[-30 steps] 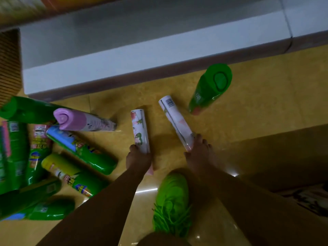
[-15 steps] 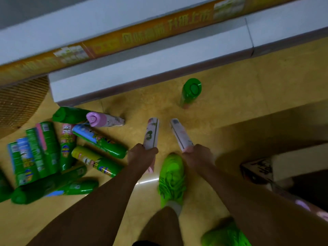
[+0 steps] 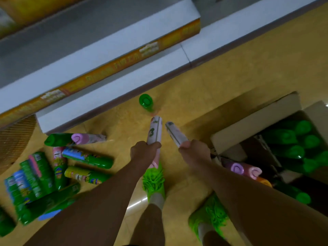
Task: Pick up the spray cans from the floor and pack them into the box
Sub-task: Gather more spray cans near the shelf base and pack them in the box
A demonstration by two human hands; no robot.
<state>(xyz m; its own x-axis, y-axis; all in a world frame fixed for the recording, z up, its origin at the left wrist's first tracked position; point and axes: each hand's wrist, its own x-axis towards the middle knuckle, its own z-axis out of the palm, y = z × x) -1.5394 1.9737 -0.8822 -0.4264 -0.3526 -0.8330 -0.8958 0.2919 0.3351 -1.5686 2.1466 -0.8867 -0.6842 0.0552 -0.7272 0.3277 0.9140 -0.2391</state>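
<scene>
Dim indoor picture with a warm yellow cast and soft, grainy detail throughout. A thin white streak of glare lies on the glossy floor (image 3: 230, 82) near 6 o'clock, between the two bare arms. Heavy shadow fills the cardboard box (image 3: 255, 119) at 3 o'clock and darkens the forearms. The shelf edge (image 3: 113, 66) from 9 to 1 o'clock bows with wide-angle distortion, its printed strip smeared by motion blur, as are the cans at 8 o'clock

Yellow tiled floor (image 3: 230, 82). White shelf base (image 3: 110, 93) runs along the far side, with an orange label strip (image 3: 113, 68) on the shelf edge above it. Woven mat (image 3: 14, 139) at left. Two bright green sneakers (image 3: 154, 180) (image 3: 209, 219) stand on the floor.
</scene>
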